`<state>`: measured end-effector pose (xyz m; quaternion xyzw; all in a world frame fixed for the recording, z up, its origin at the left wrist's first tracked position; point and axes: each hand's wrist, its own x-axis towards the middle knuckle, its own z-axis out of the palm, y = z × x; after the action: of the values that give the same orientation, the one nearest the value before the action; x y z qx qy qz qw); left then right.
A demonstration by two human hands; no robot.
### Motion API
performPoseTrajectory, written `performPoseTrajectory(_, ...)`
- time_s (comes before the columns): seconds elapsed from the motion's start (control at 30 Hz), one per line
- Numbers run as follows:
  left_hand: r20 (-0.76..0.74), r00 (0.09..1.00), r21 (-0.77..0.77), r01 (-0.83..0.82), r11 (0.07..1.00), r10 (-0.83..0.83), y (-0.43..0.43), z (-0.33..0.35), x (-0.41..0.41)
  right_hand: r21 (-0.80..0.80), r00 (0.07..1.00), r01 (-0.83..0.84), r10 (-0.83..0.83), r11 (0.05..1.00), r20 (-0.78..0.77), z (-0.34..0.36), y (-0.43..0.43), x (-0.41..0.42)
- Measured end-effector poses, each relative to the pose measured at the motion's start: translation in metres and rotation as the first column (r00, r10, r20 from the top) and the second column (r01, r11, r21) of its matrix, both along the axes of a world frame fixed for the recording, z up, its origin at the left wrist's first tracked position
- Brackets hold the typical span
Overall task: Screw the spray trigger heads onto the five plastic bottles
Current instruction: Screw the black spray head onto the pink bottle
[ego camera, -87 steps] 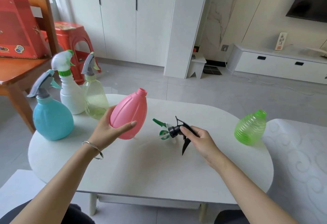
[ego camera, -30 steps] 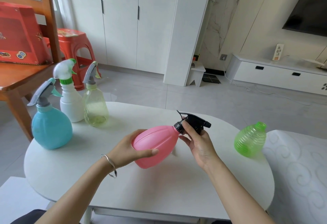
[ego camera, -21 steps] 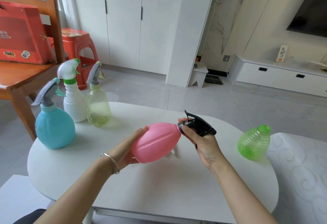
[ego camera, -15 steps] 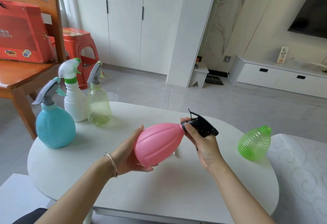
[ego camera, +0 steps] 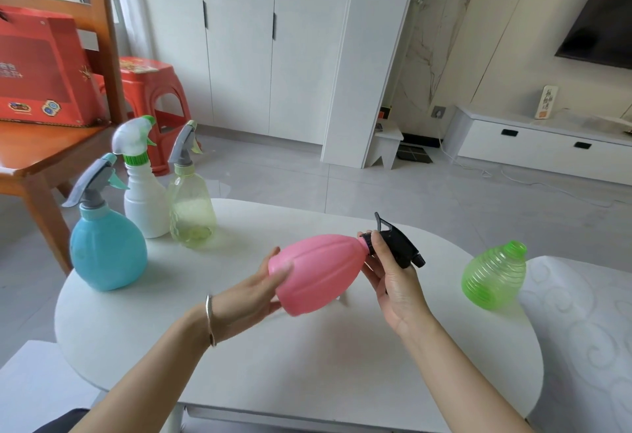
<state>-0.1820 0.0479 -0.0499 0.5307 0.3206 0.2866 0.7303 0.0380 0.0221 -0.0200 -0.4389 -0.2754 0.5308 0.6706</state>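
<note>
My left hand (ego camera: 254,295) cradles the base of a pink bottle (ego camera: 318,271), held on its side above the white table (ego camera: 307,364). My right hand (ego camera: 393,282) grips the black spray trigger head (ego camera: 398,248) sitting on the pink bottle's neck. A green ribbed bottle (ego camera: 492,275) with no head stands at the table's right. At the left stand a blue bottle (ego camera: 106,251), a white bottle (ego camera: 143,189) and a clear yellowish bottle (ego camera: 191,210), each with a trigger head on. The green-and-white trigger head is hidden behind the pink bottle.
A wooden chair (ego camera: 44,145) with a red box (ego camera: 41,70) stands left of the table, a red stool (ego camera: 150,90) behind it. A white patterned cushion (ego camera: 581,330) borders the table's right edge. Tiled floor and white cabinets lie beyond.
My right hand lifted the black trigger head from the table and set it on the pink bottle's neck. The left hand tipped the bottle sideways, and both hands have been turning it.
</note>
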Motion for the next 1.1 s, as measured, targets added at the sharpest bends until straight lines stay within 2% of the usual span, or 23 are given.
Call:
performPoseTrajectory(0.07,0.043,0.994,-0.153,0.109,0.982,-0.103,-0.004,0.005,0.002,0.016,1.0,0.002,-0.002,1.0,0.025,0.0,0.001,0.0)
performPoseTrajectory(0.1,0.038,0.996,-0.156,0.087,0.984,-0.082,-0.004,0.002,0.003,0.023,0.999,0.0,-0.001,1.0,0.044,0.001,0.001,0.001)
performPoseTrajectory(0.17,0.063,0.996,-0.072,-0.052,0.996,0.057,0.0,-0.003,0.003,0.034,0.999,0.0,-0.002,0.999,0.052,0.002,0.001,0.002)
performPoseTrajectory(0.27,0.076,0.995,0.033,-0.066,0.997,0.063,0.003,-0.007,0.0,0.018,0.999,-0.008,0.007,1.0,0.044,0.002,0.0,0.001)
performPoseTrajectory(0.37,0.071,0.997,-0.148,0.054,0.988,-0.043,-0.002,0.002,0.0,0.016,0.998,-0.02,0.019,1.0,0.062,0.001,0.0,-0.002)
performPoseTrajectory(0.5,0.098,0.993,-0.013,-0.059,0.998,0.06,0.002,-0.006,0.003,0.027,0.999,-0.01,0.009,1.0,0.032,0.005,0.0,0.004)
performPoseTrajectory(0.53,0.114,0.993,0.023,-0.043,0.999,0.04,0.002,-0.008,0.001,0.027,1.0,-0.018,0.017,0.999,0.02,0.005,0.0,0.005)
performPoseTrajectory(0.57,0.104,0.994,0.02,0.014,1.0,-0.016,0.001,-0.006,0.001,0.024,0.999,-0.032,0.031,0.999,0.011,0.004,0.0,0.005)
performPoseTrajectory(0.63,0.086,0.991,-0.122,0.11,0.986,-0.1,-0.004,0.002,0.001,0.019,0.999,-0.052,0.052,0.998,0.01,0.003,-0.001,0.004)
performPoseTrajectory(0.67,0.073,0.991,-0.147,0.126,0.981,-0.116,-0.006,0.002,0.002,0.021,0.998,-0.056,0.056,0.998,0.021,0.003,-0.001,0.005)
performPoseTrajectory(0.73,0.019,0.997,-0.064,0.074,0.995,-0.073,-0.005,-0.002,0.002,0.034,0.998,-0.058,0.057,0.998,0.041,0.007,-0.002,0.01)
performPoseTrajectory(0.8,0.045,0.999,0.028,-0.012,1.0,0.011,-0.001,-0.006,0.0,0.048,0.998,-0.048,0.047,0.998,0.03,0.011,-0.002,0.014)
performPoseTrajectory(0.9,0.053,0.999,-0.037,0.005,0.999,-0.003,-0.004,-0.005,0.006,0.035,0.999,-0.037,0.036,0.999,0.038,0.009,-0.004,0.009)
performPoseTrajectory(1.0,-0.013,1.0,-0.007,0.017,1.0,-0.017,-0.01,-0.005,0.012,0.016,0.997,-0.005,0.003,1.0,0.075,0.006,-0.004,0.001)
performPoseTrajectory(1.1,-0.003,1.0,-0.013,-0.006,1.0,0.006,-0.005,-0.006,0.009,0.024,0.999,0.03,-0.03,0.999,0.026,0.008,-0.003,0.002)
